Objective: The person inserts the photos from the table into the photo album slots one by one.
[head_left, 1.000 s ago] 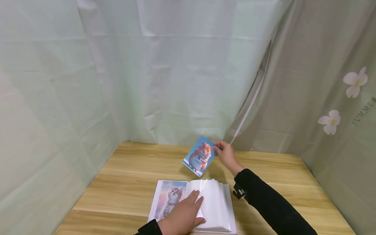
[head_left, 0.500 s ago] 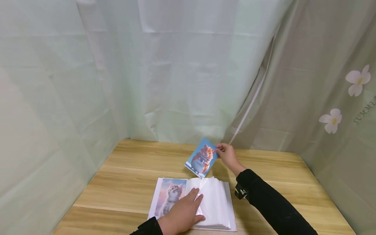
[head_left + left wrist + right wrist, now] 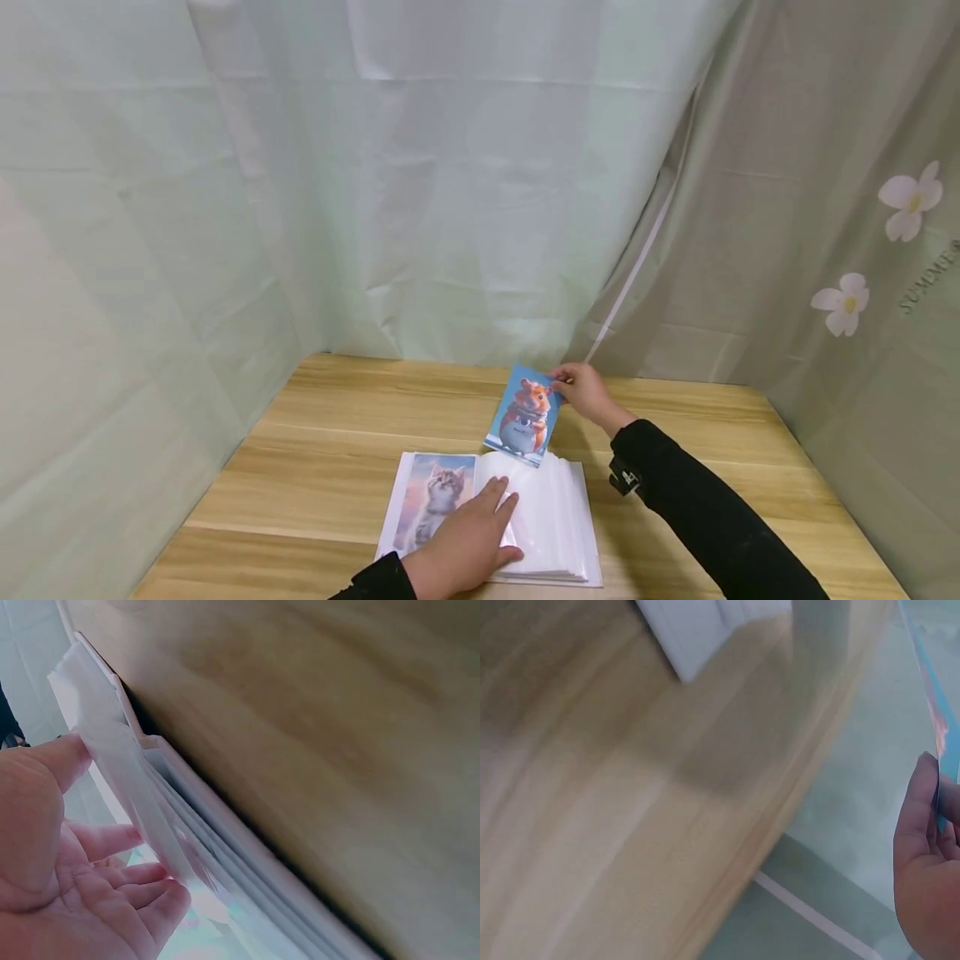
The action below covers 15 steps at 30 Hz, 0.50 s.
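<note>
A photo album (image 3: 551, 517) lies spread on the table, its left page showing a kitten picture (image 3: 438, 496) under a sleeve. My left hand (image 3: 468, 537) rests across the middle of the album with straight fingers on the clear page sleeve; in the left wrist view its fingertips touch the layered pages (image 3: 142, 780). My right hand (image 3: 585, 392) pinches the upper right edge of a blue hamster picture card (image 3: 527, 417). The card's lower edge overlaps the top of the right page in the head view. Seen edge-on in the right wrist view, the card (image 3: 939, 712) stands between thumb and fingers.
The wooden table (image 3: 337, 433) extends around the album. Pale curtains (image 3: 465, 183) hang behind its back edge and at both sides, with printed flowers (image 3: 842, 305) on the right one.
My right hand has brought the hamster card nearer and slightly right, turning it more upright, so that its bottom now overlaps the album page. The left hand stays in place.
</note>
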Available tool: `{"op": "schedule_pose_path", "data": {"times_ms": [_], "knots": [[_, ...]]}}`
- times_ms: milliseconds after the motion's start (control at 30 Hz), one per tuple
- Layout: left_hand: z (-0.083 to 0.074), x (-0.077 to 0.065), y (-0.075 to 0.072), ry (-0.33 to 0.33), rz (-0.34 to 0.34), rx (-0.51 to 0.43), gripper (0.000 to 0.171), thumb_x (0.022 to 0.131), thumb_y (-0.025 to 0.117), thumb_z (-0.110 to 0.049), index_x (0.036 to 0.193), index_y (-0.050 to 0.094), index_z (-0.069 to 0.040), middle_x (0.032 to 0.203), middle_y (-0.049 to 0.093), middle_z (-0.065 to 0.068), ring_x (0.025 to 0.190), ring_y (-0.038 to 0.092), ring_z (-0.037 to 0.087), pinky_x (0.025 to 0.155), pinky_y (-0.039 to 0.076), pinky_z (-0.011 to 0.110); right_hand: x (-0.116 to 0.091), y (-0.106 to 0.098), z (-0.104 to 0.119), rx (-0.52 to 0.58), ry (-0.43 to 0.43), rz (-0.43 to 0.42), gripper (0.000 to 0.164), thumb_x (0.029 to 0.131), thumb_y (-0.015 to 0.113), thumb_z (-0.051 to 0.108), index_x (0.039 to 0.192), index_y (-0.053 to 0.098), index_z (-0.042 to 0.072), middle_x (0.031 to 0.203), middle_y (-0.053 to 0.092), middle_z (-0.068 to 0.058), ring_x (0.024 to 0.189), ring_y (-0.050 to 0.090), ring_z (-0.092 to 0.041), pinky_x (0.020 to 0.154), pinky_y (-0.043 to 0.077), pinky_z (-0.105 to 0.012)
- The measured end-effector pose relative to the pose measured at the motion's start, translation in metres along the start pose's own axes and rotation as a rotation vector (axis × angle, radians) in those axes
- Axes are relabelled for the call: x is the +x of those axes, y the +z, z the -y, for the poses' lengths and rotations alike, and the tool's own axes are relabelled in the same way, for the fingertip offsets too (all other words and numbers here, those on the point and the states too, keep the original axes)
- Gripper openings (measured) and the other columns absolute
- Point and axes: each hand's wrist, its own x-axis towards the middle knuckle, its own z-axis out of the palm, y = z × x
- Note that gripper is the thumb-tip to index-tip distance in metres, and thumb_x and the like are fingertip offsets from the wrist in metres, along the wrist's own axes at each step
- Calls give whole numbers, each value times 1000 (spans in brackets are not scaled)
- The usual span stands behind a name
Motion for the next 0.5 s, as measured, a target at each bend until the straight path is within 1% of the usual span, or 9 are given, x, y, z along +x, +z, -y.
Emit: {"op": "schedule_pose_path", "data": {"times_ms": [167, 267, 400, 500], "knots": [[-1, 0, -2, 10, 6, 9, 72, 92, 64, -54, 142, 54, -4, 150, 46, 20, 140, 43, 32, 109, 43, 36, 5, -3, 14, -102, -62, 48, 12, 94, 65, -2, 104, 73, -4, 90, 66, -12, 74, 64, -16, 70, 60, -46], [-1, 1, -2, 15, 8, 17, 72, 92, 64, -54, 143, 53, -4, 150, 46, 20, 140, 43, 32, 109, 42, 36, 9, -5, 24, -166, -89, 81, 11, 94, 66, -2, 102, 74, -2, 89, 66, -10, 74, 63, -15, 64, 59, -36], [-1, 1, -1, 19, 4, 26, 72, 92, 64, -54, 143, 53, -4, 150, 46, 20, 140, 43, 32, 110, 41, 36, 15, -4, 35, -226, -85, 120, 11, 94, 67, 0, 100, 75, 1, 89, 67, -7, 75, 63, -16, 60, 56, -27], [0, 1, 0, 21, 2, 25, 72, 92, 64, -54, 143, 53, -4, 150, 46, 20, 140, 43, 33, 110, 42, 36, 17, -3, 43, -253, -84, 151, 10, 94, 67, 1, 100, 75, 1, 89, 67, -7, 76, 64, -20, 61, 56, -27]]}}
